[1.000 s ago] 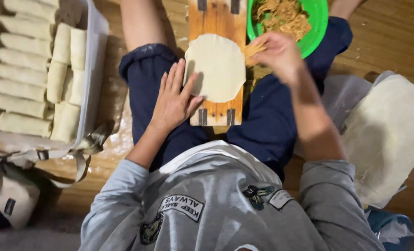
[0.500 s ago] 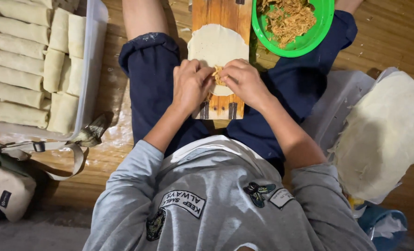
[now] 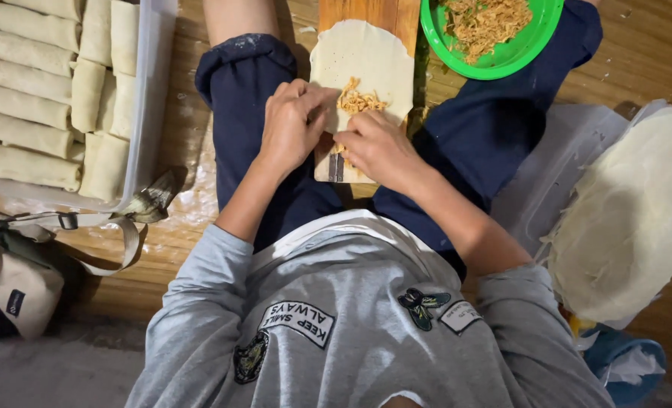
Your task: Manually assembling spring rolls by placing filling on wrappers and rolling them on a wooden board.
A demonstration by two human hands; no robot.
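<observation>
A round pale wrapper [image 3: 366, 57] lies on a wooden board [image 3: 366, 13] between my knees. A small heap of shredded filling [image 3: 360, 100] sits on its near part. My left hand [image 3: 291, 125] and my right hand [image 3: 377, 147] rest side by side on the wrapper's near edge, fingers curled and pinching the dough just below the filling. The near rim of the wrapper is hidden under both hands.
A green bowl [image 3: 502, 64] of shredded filling stands at the upper right. A clear tray [image 3: 151, 91] of several finished rolls [image 3: 26, 98] sits at the left. A stack of wrappers [image 3: 630, 219] lies at the right, a beige bag [image 3: 15, 279] at lower left.
My right hand came back from the green bowl and put filling on the wrapper. Both hands have since closed onto the wrapper's near edge.
</observation>
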